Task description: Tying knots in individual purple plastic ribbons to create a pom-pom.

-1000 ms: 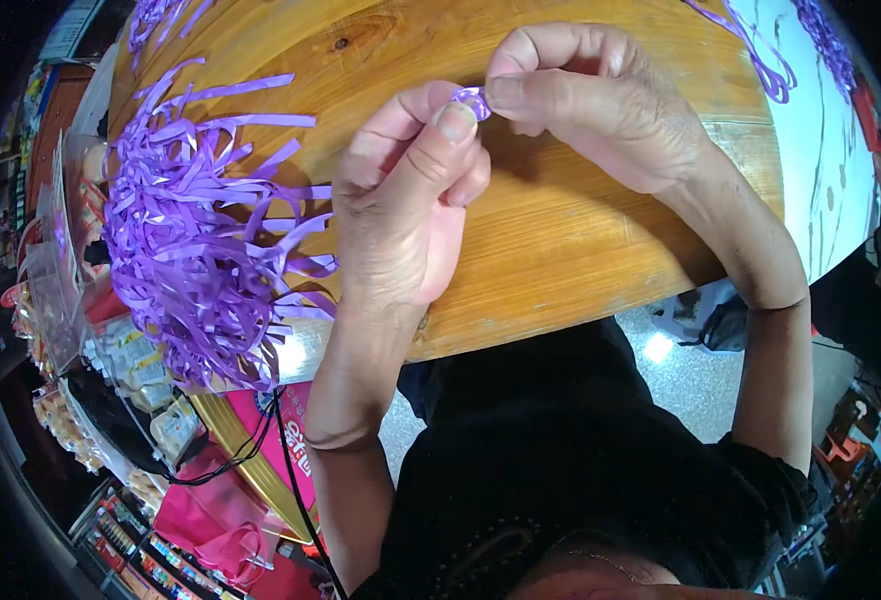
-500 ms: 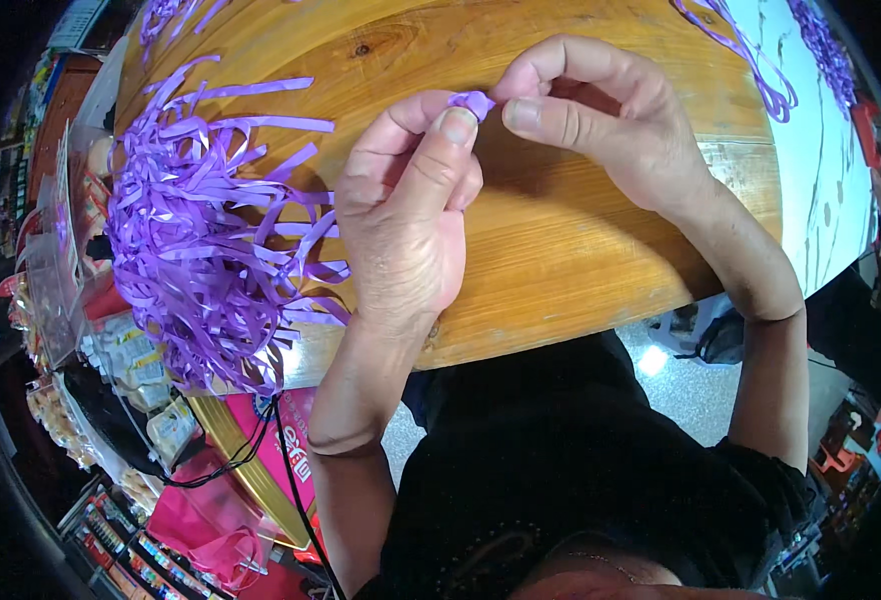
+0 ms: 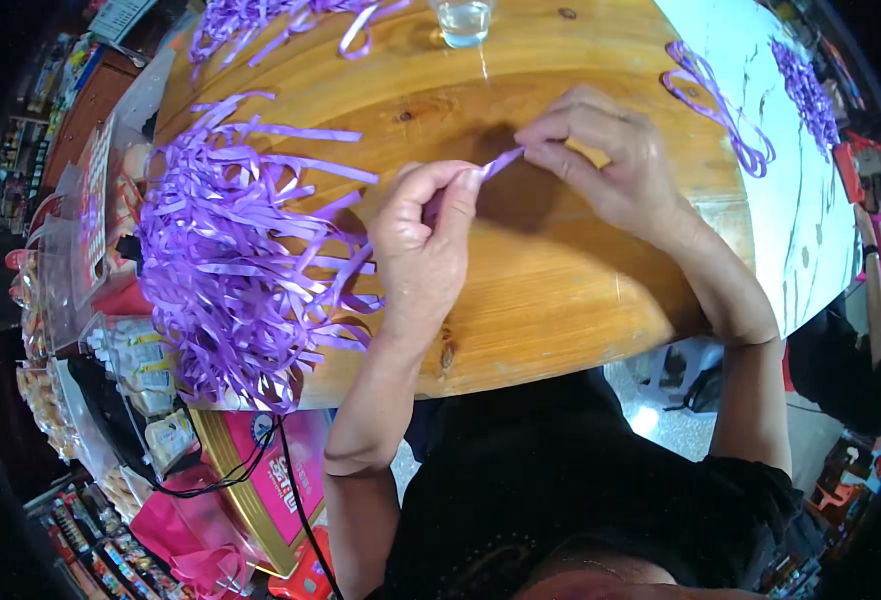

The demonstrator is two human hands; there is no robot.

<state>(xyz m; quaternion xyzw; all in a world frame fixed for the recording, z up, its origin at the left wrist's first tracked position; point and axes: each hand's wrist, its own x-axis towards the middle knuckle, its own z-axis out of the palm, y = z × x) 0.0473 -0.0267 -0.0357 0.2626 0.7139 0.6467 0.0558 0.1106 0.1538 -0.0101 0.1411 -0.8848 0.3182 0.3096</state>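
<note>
A short purple ribbon stretches between my two hands above the wooden table. My left hand pinches its lower end between thumb and forefinger. At the upper end, the fingertips of my right hand are closed on it; that hand is slightly blurred. A large heap of loose purple ribbon strips lies just left of my left hand, several ends reaching toward my wrist.
A glass of clear liquid stands at the far edge of view. More purple ribbons lie far left. A looped ribbon bundle and another purple pile sit at right, by a white marbled surface. Another person's arm shows far right.
The compact purple ribbon piece at my left fingertips is now drawn out as a strip between both hands. The view has shifted, bringing the glass into sight.
</note>
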